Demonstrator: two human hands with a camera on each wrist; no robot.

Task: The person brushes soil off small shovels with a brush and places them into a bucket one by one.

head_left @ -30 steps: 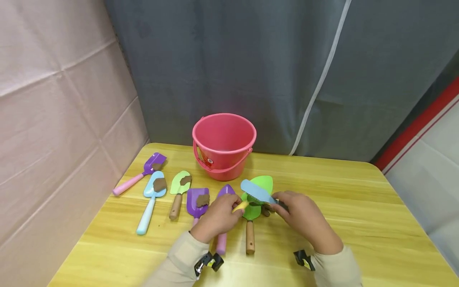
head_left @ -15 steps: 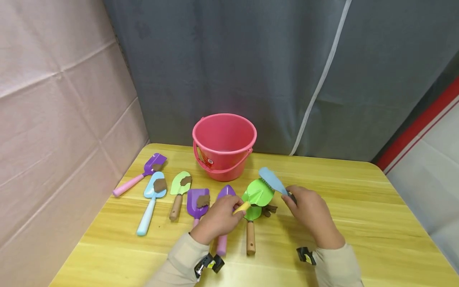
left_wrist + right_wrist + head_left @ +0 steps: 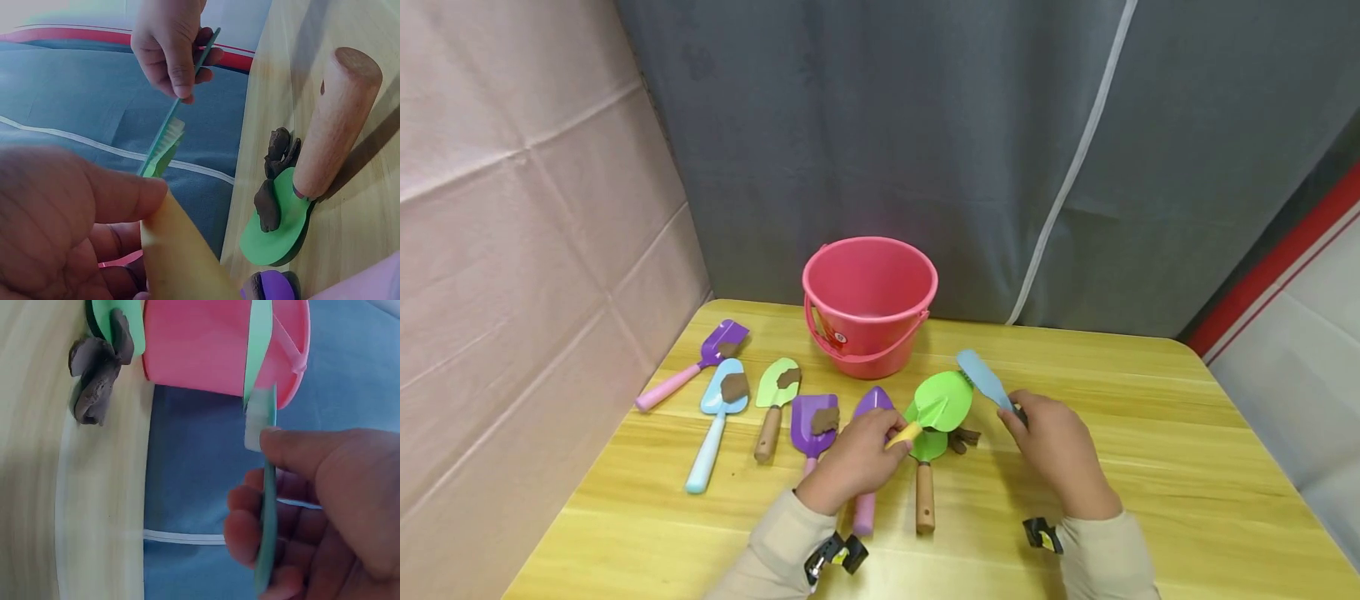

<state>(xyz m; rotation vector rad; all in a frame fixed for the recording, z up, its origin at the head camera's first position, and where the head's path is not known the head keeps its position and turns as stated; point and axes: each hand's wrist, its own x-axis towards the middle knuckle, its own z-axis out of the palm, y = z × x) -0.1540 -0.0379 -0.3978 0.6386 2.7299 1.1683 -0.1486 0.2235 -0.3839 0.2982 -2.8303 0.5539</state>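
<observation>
One yellow-handled, bright-green, leaf-shaped trowel [image 3: 943, 402] is pinched in our left hand [image 3: 859, 458] above the wood-grained table [image 3: 1157, 442], its blade between our hands; our right hand [image 3: 1060, 450] grips a light-blue, white-bristled brush [image 3: 983, 379], bristles at the blade's right edge.

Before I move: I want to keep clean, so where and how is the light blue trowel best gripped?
Probably by the middle of its handle, from above and the near side: it points toward the head camera with nothing across it, while the brown lump sits on the blade at the far end.
</observation>
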